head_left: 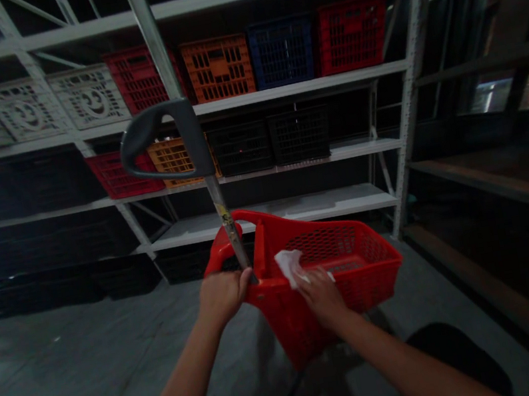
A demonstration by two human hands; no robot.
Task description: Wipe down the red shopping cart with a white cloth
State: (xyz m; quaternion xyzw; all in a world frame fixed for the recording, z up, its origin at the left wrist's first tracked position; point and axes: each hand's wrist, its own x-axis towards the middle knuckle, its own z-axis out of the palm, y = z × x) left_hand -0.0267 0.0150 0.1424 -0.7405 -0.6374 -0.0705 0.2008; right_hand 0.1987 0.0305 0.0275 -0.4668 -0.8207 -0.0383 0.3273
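Note:
A red plastic shopping cart (296, 328) with mesh basket sides stands in front of me. My left hand (227, 294) is closed around the near end of its red handle (223, 251), the thumb beside the foot of a metal pole (226, 221). This pole rises past the top of the view and carries a grey loop handle (196, 135). My right hand (322, 293) presses a crumpled white cloth (290, 265) against the near rim of the basket. The fingertips are partly covered by the cloth. Inside the basket no goods show.
Behind the cart stands a white metal shelving rack (307, 208) with white, red, orange, blue and black crates, among them an orange crate (218, 67) and a blue crate (283, 53). A darker shelf (490, 184) runs along the right. Grey concrete floor (70, 372) spreads to the left.

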